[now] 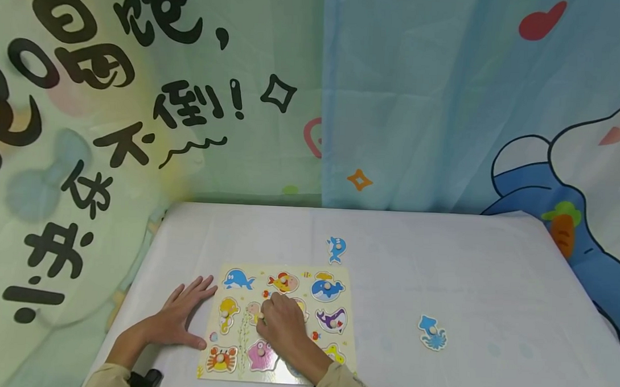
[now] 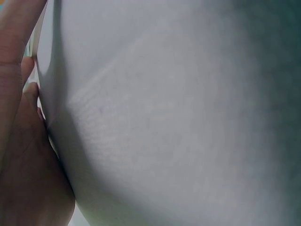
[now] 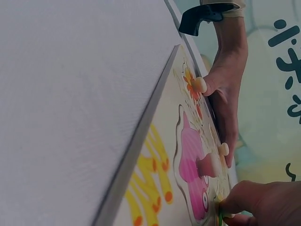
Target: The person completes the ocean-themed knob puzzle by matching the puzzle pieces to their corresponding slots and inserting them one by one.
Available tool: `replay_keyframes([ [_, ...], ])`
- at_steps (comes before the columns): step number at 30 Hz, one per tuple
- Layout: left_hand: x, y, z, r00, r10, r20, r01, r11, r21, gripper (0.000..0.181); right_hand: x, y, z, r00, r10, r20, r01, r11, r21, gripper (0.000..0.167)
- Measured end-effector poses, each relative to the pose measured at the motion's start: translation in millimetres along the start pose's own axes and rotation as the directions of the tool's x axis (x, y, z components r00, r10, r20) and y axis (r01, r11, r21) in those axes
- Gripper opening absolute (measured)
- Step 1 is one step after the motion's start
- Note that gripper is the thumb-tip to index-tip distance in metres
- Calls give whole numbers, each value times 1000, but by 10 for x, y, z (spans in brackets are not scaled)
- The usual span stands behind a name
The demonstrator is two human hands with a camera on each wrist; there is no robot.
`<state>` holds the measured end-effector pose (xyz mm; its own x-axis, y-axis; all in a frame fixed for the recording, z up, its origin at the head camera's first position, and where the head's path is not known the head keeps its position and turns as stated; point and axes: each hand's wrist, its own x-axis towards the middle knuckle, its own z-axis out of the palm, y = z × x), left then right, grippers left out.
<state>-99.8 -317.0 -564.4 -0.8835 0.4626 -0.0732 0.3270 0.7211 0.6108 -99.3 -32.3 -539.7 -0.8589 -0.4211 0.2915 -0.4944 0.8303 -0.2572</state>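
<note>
A pale yellow peg-puzzle board point(image 1: 261, 271) with sea-animal pieces lies on the white table. My left hand point(image 1: 174, 317) is spread along its left side, the thumb point(image 1: 196, 341) touching the board by the crab piece point(image 1: 222, 359). Bent over the board's middle, my right hand point(image 1: 287, 329) pinches a puzzle piece. In the right wrist view the fingertips point(image 3: 235, 197) meet at a greenish part of it, beyond the pink piece point(image 3: 190, 160); most of it is hidden. The left wrist view catches only part of my left hand point(image 2: 33, 179) against white cloth.
A blue dolphin-like piece point(image 1: 336, 249) lies just behind the board. Further right sits a blue squid- or octopus-like piece point(image 1: 432, 333). Printed curtains point(image 1: 399, 134) hang behind the table point(image 1: 492, 268).
</note>
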Motion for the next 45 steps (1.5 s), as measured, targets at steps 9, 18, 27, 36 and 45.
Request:
replay_keyframes([
  [9, -5, -53, 25, 1000, -30, 7, 30, 1000, 0, 113, 22, -5, -33, 998, 3, 70, -2, 1000, -10, 18],
  [18, 8, -85, 35, 997, -66, 28, 66, 998, -4, 115, 42, -6, -22, 994, -14, 107, 16, 1000, -24, 13],
  [27, 9, -70, 31, 1000, -7, 1, 7, 1000, 20, 112, 18, -81, -66, 995, -37, 97, 53, 984, -170, 25],
  [36, 7, -141, 66, 999, -30, 15, 30, 999, 37, 113, -16, -83, -40, 994, -105, 27, 108, 954, -279, 24],
  [45, 13, -169, 93, 998, -58, 10, 58, 998, 32, 113, -46, -82, -67, 994, -102, 39, 109, 964, -242, 26],
])
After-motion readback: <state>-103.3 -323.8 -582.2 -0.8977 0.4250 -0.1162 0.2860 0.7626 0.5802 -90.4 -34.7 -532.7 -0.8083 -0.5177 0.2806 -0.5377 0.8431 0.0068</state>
